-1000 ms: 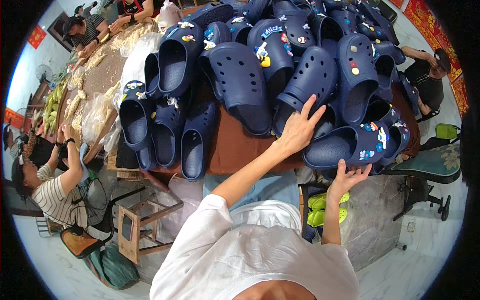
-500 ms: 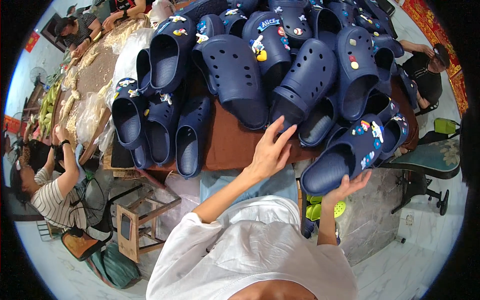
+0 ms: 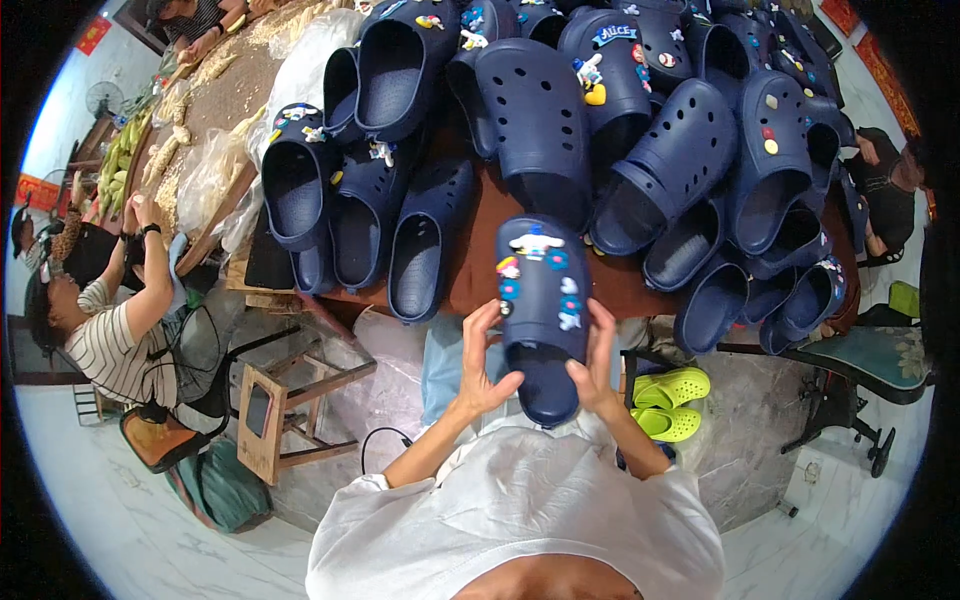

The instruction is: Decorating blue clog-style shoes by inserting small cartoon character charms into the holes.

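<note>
Navy clog [image 3: 545,275] in the grasp of both hands [image 3: 474,372] [image 3: 598,372], one each side, thumbs [image 3: 507,385] near the heel

left hand [image 3: 482,366] and right hand [image 3: 597,366] grip facing each other, fingers [image 3: 478,330] forward, thumbs [image 3: 502,386] and forearms [image 3: 428,450] angled inward.

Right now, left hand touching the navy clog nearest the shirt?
Touching. The head view shows the left hand against the side of the navy clog, thumb at its edge.
</note>
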